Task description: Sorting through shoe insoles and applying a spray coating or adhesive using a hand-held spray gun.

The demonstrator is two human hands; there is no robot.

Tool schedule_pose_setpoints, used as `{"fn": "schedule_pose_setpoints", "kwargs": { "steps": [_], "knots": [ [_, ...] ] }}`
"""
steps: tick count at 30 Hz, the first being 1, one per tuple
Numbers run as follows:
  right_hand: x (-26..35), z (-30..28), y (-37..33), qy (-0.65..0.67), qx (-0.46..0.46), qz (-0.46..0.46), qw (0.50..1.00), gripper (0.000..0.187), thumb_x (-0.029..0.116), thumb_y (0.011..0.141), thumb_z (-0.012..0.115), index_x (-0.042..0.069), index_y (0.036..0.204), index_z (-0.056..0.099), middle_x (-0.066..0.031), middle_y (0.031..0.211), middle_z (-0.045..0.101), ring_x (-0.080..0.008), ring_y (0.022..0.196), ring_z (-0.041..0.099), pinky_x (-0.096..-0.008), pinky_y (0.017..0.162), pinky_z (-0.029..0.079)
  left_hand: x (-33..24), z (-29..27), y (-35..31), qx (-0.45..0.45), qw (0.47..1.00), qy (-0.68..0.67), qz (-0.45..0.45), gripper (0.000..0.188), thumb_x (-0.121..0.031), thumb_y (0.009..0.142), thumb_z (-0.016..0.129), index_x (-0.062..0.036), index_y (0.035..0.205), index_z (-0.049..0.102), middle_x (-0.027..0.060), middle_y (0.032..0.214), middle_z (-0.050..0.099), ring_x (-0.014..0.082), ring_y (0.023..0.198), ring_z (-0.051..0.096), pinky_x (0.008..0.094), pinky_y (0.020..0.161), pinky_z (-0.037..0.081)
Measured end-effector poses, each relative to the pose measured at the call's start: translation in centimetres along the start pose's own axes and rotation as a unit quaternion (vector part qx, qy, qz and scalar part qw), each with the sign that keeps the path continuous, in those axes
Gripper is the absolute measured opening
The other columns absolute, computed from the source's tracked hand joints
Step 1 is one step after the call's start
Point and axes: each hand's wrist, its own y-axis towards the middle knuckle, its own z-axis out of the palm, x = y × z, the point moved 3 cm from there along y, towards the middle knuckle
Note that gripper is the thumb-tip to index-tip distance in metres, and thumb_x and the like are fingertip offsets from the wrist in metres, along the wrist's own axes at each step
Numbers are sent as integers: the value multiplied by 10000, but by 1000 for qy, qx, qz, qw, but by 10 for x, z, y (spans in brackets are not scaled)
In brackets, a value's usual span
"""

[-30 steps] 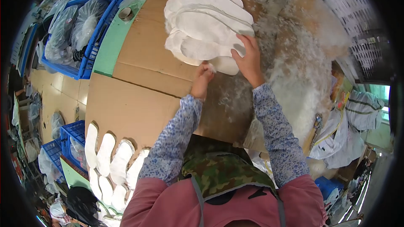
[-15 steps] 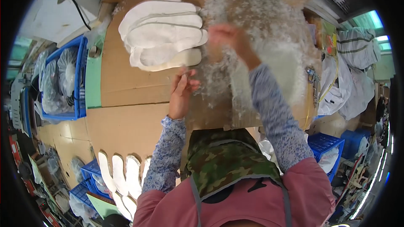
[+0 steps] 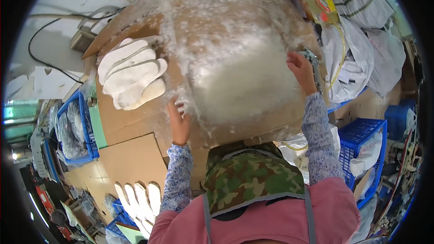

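A pile of white insoles [image 3: 131,74] lies overlapping on the left part of the cardboard-covered table [image 3: 124,124]. My left hand [image 3: 179,124] is just right of and nearer than the pile, its fingers apart and holding nothing that I can see. On the right, my right hand [image 3: 303,71] is raised by the table's right edge with loosely bent fingers, and nothing shows in them. A metal tool [image 3: 313,56] with a yellow hose lies right beside that hand. Between my hands is a broad whitish patch [image 3: 246,83], with white fluff scattered around it.
More insoles [image 3: 141,196] stand in rows at the lower left. A blue crate [image 3: 92,131] with plastic bags is at the left, another blue crate [image 3: 361,138] at the right. White sacks [image 3: 346,63] and a yellowish box [image 3: 318,2] flank the table's right side. A yellow hose [image 3: 340,58] hangs there.
My view has turned, so the insole pile sits further left. My right hand has moved from beside the pile to the table's right edge near the metal tool. My left hand's fingers have spread.
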Motion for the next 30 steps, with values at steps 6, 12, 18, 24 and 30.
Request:
{"fn": "schedule_pose_setpoints", "kwargs": {
  "steps": [6,12,18,24,30],
  "knots": [
    [62,-30,-62,-89,21,-26,995,406,6,755,627,47,1154,566,-120,1262,519,-211,1077,566,-306,883,455,-93,91,28,233,840,-465,-154,566,-422,976,347,-93,1433,286,95,1452,333,279,1242,404,413,994,356],
    [180,77,-69,-90,61,-394,913,266,91,783,599,100,1047,631,-121,1103,599,-275,1116,528,-424,943,400,-147,126,15,261,742,-581,-210,687,-550,963,189,-53,1431,268,114,1492,254,277,1315,314,441,1063,263],
    [103,59,13,-136,-117,-240,954,116,44,824,577,45,917,646,-99,899,643,-283,821,594,-392,803,451,-177,65,19,247,780,-570,-82,770,-631,922,217,-85,1464,195,126,1517,203,285,1376,223,447,1081,204],
    [217,131,-68,47,42,-314,947,98,63,780,627,64,877,637,-82,848,629,-258,753,592,-341,652,452,-161,48,23,221,722,-647,-104,730,-596,939,251,-134,1483,96,160,1509,200,288,1366,242,430,1062,242],
    [189,99,16,27,7,85,996,215,204,802,690,30,916,638,-80,904,622,-162,849,575,-317,781,443,-155,24,13,274,780,-559,-60,712,-584,945,241,-119,1476,153,153,1510,204,277,1369,241,432,1064,244]
  ]
}}
